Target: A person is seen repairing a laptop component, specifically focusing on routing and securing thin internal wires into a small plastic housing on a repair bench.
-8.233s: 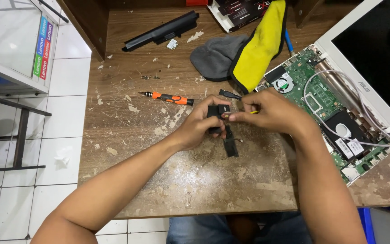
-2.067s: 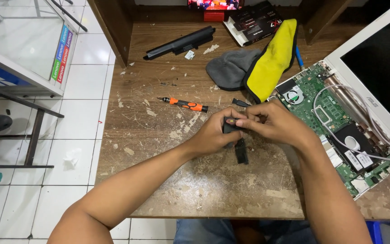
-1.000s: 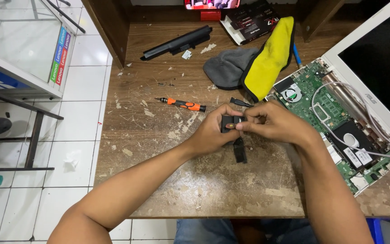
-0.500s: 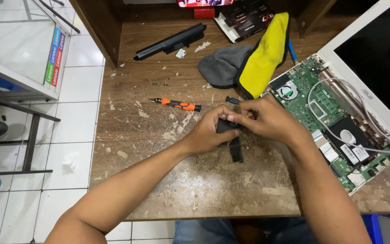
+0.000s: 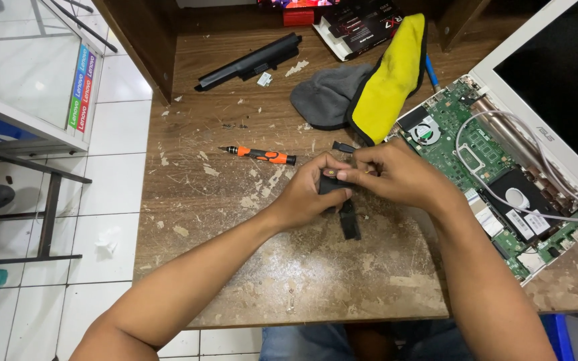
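Note:
My left hand (image 5: 309,194) grips a small black bracket-like part (image 5: 348,215) just above the worn wooden table (image 5: 249,267). My right hand (image 5: 396,172) pinches the top end of the same part with its fingertips; a small brass-coloured spot shows there. The lower end of the part sticks out below my hands. An orange and black screwdriver (image 5: 259,154) lies on the table just left of my hands. To the right sits an opened laptop (image 5: 503,174) with its green circuit board, fan and drive exposed.
A grey cloth (image 5: 329,93) and a yellow cloth (image 5: 389,77) lie behind my hands. A long black battery (image 5: 249,61) and a dark box (image 5: 362,23) rest at the back. A small black piece (image 5: 344,146) lies near the yellow cloth. White tiled floor and a glass cabinet (image 5: 28,73) are at left.
Both hands have stayed on the black part throughout, with only small finger shifts at its top end. The view has drifted slightly; the screwdriver and laptop have not moved.

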